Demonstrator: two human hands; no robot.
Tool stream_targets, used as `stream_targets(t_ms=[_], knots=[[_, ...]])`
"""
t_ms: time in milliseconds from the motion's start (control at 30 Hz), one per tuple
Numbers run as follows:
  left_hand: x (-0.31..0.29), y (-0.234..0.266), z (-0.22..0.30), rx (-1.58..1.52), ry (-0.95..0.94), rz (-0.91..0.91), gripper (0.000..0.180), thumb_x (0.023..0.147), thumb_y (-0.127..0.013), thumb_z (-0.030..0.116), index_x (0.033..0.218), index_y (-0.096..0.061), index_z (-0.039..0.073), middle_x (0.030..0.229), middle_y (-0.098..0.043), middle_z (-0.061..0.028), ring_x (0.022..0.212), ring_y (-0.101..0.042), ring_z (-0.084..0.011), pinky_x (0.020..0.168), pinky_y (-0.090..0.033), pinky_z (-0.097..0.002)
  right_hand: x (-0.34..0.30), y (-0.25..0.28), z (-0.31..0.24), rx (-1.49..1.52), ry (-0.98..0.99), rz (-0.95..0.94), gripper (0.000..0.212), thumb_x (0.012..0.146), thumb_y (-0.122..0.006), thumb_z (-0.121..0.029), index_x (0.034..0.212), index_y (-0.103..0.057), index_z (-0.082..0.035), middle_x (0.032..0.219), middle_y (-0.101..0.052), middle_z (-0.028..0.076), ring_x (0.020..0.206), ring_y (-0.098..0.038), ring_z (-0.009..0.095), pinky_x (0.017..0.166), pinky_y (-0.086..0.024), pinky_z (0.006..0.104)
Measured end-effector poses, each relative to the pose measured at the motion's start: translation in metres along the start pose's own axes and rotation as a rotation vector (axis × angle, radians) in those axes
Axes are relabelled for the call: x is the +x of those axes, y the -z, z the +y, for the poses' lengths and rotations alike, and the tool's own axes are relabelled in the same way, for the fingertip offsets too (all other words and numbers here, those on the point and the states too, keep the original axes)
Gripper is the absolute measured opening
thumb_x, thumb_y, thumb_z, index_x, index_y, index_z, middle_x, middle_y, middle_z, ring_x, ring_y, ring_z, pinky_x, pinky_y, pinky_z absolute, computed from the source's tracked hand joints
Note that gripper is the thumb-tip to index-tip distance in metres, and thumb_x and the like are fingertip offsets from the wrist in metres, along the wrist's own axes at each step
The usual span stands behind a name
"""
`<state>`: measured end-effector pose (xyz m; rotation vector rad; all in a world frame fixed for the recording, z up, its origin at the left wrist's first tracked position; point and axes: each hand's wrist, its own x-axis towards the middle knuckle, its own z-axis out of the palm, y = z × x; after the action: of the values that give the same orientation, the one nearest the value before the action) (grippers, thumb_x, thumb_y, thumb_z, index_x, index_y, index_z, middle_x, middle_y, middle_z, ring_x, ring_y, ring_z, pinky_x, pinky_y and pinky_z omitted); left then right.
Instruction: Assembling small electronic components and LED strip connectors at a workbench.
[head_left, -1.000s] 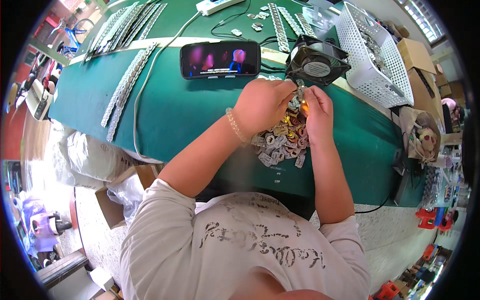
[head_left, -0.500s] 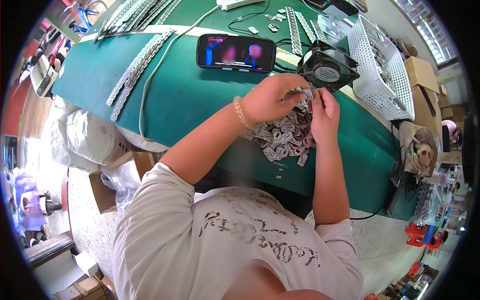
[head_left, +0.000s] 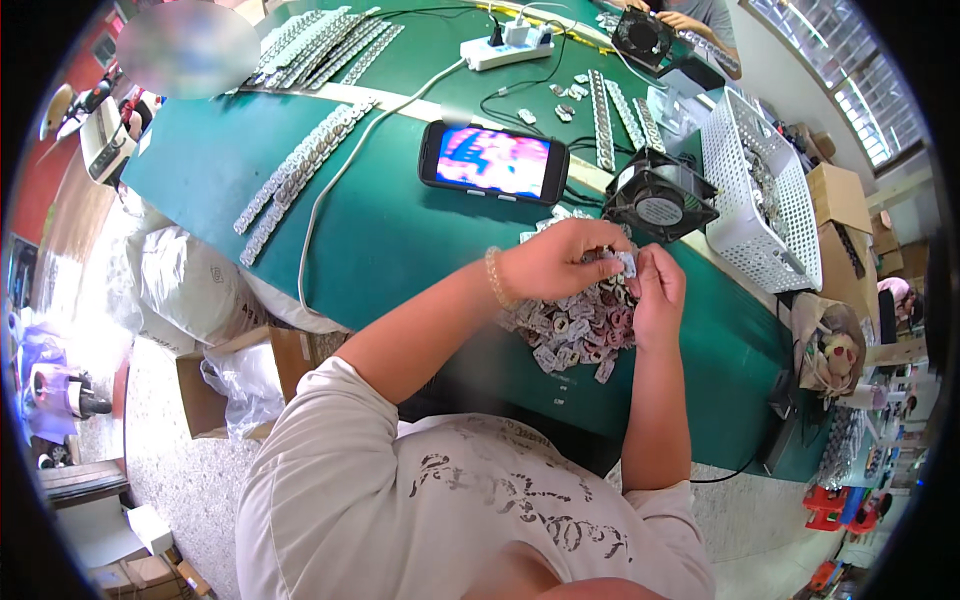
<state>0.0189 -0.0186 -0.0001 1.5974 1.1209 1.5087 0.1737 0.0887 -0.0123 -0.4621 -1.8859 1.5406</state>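
Above a pile of small grey-white pieces (head_left: pixel 575 335) on the green table, my two hands come together. My left hand (head_left: pixel 560 262), with a beaded bracelet at the wrist, has its fingers closed on a small pale piece (head_left: pixel 626 263). The thumb and fingers of my right hand (head_left: pixel 660 295) are pinched against the same piece from the right. What else may lie inside the fingers is hidden. Part of the pile is covered by my left hand and forearm.
A lit phone (head_left: pixel 495 161) and a black fan (head_left: pixel 660 195) stand beyond the pile. On the right is a white perforated basket (head_left: pixel 760 190). Linked strips (head_left: pixel 305 170) and a white cable (head_left: pixel 340 165) lie left. A co-worker's hands (head_left: pixel 685 22) show at the far edge.
The view has tipped up, showing the power strip and a co-worker's hands at the far side. My hands stay together over the pile, their grip little changed. The phone's picture differs.
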Motion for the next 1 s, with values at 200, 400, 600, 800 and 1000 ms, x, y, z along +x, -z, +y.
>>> stream_targets(t_ms=[200,400,600,800,1000], knots=[[0.002,0.002,0.0,0.144,0.007,0.023,0.014,0.089,-0.057,0.007,0.101,-0.057,-0.001,0.091,-0.059,-0.0103,0.082,-0.054,-0.0167,0.075,-0.045,-0.0304,0.013,0.026,-0.001,0.093,0.135,0.264,0.027,0.096,-0.049,-0.021,0.074,-0.048,-0.005,0.067,-0.042,-0.003,0.058,-0.033,0.004,0.05,-0.026,0.0221],[0.003,0.005,0.002,0.228,0.015,-0.01,0.016,0.09,-0.056,0.008,0.103,-0.057,-0.001,0.079,-0.06,-0.012,0.068,-0.056,-0.0157,0.066,-0.047,-0.0309,0.006,0.01,-0.013,-0.361,0.277,0.099,0.025,0.097,-0.047,-0.019,0.08,-0.049,0.0,0.067,-0.044,0.002,0.059,-0.04,0.009,0.054,-0.032,0.0242],[0.001,0.004,0.0,0.27,0.024,0.053,0.015,0.089,-0.056,0.009,0.101,-0.057,0.0,0.074,-0.059,-0.0126,0.063,-0.058,-0.0183,0.062,-0.047,-0.0321,0.004,0.007,-0.008,-0.324,0.263,0.14,0.02,0.094,-0.051,-0.015,0.083,-0.051,0.0,0.065,-0.042,0.004,0.059,-0.036,0.011,0.053,-0.032,0.0255],[0.0,0.006,-0.006,0.415,0.01,-0.003,0.017,0.085,-0.061,0.013,0.1,-0.058,0.007,0.08,-0.061,-0.0166,0.074,-0.058,-0.0363,0.064,-0.045,-0.04,0.004,0.007,-0.016,-0.402,0.143,-0.174,0.018,0.094,-0.051,-0.014,0.085,-0.051,0.001,0.067,-0.043,0.006,0.06,-0.038,0.013,0.055,-0.034,0.0267],[0.0,0.005,-0.002,0.283,0.022,0.008,0.017,0.088,-0.059,0.012,0.1,-0.057,0.001,0.074,-0.058,-0.012,0.064,-0.055,-0.0211,0.062,-0.044,-0.0348,0.001,0.002,-0.017,-0.381,0.124,-0.125,0.015,0.094,-0.051,-0.012,0.085,-0.051,0.001,0.065,-0.041,0.005,0.059,-0.037,0.013,0.054,-0.033,0.0275]])
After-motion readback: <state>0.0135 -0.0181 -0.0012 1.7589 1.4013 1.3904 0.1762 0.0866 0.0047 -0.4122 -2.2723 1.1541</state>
